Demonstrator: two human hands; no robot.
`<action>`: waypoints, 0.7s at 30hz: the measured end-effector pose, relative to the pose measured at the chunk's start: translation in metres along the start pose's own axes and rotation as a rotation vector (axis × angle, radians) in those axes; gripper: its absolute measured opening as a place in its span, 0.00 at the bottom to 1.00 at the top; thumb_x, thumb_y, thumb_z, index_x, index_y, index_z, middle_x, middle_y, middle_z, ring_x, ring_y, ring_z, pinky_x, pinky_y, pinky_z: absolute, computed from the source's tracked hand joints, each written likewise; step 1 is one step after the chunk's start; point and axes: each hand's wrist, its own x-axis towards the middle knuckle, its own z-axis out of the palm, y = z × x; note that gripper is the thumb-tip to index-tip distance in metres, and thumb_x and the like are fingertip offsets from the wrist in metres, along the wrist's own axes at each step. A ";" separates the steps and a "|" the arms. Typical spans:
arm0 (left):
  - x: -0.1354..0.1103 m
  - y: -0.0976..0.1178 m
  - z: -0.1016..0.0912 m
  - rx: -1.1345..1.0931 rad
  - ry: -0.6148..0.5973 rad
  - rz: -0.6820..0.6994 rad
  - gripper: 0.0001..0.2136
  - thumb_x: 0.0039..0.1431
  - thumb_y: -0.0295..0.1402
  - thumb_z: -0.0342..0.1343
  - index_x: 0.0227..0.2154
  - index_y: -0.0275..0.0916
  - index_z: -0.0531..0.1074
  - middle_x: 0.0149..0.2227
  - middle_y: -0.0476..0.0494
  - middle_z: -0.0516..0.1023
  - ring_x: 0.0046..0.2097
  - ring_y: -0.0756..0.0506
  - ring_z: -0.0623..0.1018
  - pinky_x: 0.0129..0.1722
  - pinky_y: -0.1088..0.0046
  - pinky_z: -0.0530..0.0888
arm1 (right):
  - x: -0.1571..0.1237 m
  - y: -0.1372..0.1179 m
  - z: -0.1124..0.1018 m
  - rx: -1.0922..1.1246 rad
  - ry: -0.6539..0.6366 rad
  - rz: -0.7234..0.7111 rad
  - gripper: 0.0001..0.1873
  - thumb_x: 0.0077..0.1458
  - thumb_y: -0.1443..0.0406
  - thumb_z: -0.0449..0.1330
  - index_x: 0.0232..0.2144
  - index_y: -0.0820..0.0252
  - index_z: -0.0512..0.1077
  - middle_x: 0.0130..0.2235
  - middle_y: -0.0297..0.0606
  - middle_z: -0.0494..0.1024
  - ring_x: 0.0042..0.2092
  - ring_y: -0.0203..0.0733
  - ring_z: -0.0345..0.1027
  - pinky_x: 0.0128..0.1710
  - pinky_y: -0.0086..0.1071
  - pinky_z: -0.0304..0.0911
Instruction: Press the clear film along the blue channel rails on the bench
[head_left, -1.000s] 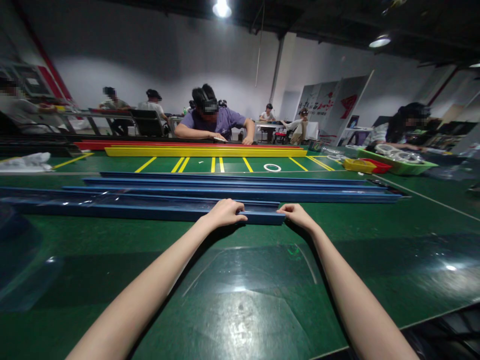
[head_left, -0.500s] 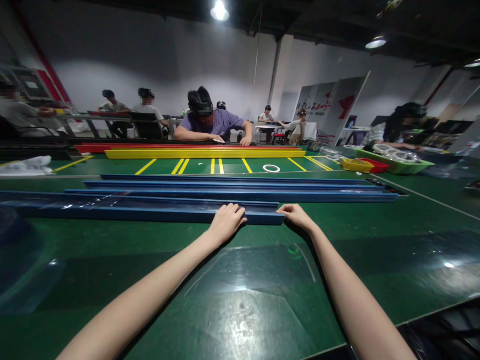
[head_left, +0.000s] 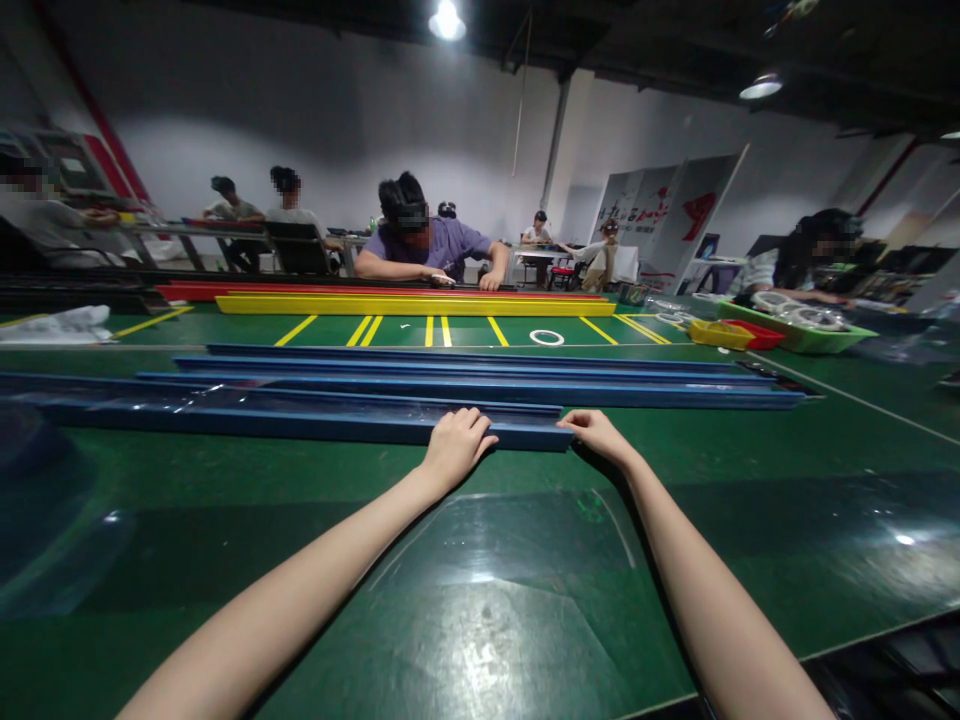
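Observation:
The nearest long blue channel strip (head_left: 300, 425) lies across the table, with shiny clear film (head_left: 217, 396) showing inside its trough. Near its right end, my left hand (head_left: 459, 445) is closed over the near wall, fingers reaching into the trough. My right hand (head_left: 598, 433) is at the strip's very end, thumb and forefinger pinched together; what is between them is too small to make out. Just beyond lie more blue channel strips (head_left: 495, 385), side by side and apart from my hands.
Farther back are a yellow strip (head_left: 412, 305), a red strip (head_left: 187, 291) and a white ring (head_left: 547, 338). A green basket (head_left: 832, 340) and a yellow tray (head_left: 716, 334) stand at right. A co-worker (head_left: 427, 240) leans over the far side. Clear film (head_left: 495, 560) lies nearer me.
The view has shifted slightly, so the scene sits a little farther right. Both hands keep their places on the blue channel strip. The far co-worker's hand has moved a little.

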 end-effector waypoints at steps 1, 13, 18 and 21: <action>0.000 0.000 0.000 -0.007 0.012 -0.008 0.09 0.56 0.38 0.49 0.33 0.38 0.67 0.34 0.46 0.70 0.36 0.47 0.68 0.32 0.72 0.61 | 0.000 0.000 0.000 -0.002 0.001 0.001 0.14 0.39 0.56 0.58 0.20 0.63 0.70 0.23 0.35 0.72 0.26 0.34 0.61 0.30 0.29 0.54; 0.001 -0.003 0.001 -0.054 0.048 -0.021 0.10 0.56 0.40 0.48 0.34 0.39 0.67 0.32 0.46 0.69 0.36 0.47 0.67 0.33 0.73 0.63 | -0.005 -0.006 -0.003 -0.073 0.057 0.006 0.19 0.41 0.52 0.55 0.22 0.64 0.72 0.19 0.34 0.70 0.22 0.32 0.58 0.23 0.27 0.52; 0.001 -0.003 0.000 -0.079 0.051 -0.029 0.11 0.56 0.41 0.47 0.32 0.38 0.65 0.31 0.47 0.69 0.35 0.47 0.68 0.32 0.73 0.63 | -0.008 -0.021 -0.003 -0.208 0.333 -0.007 0.21 0.49 0.54 0.46 0.19 0.62 0.70 0.16 0.33 0.67 0.20 0.32 0.58 0.23 0.26 0.51; 0.002 -0.003 0.000 -0.077 0.049 -0.032 0.11 0.56 0.42 0.47 0.30 0.38 0.65 0.30 0.47 0.70 0.34 0.47 0.68 0.31 0.73 0.62 | -0.009 -0.035 0.004 -0.363 0.492 -0.041 0.22 0.51 0.56 0.44 0.16 0.60 0.67 0.17 0.34 0.68 0.22 0.33 0.60 0.24 0.26 0.49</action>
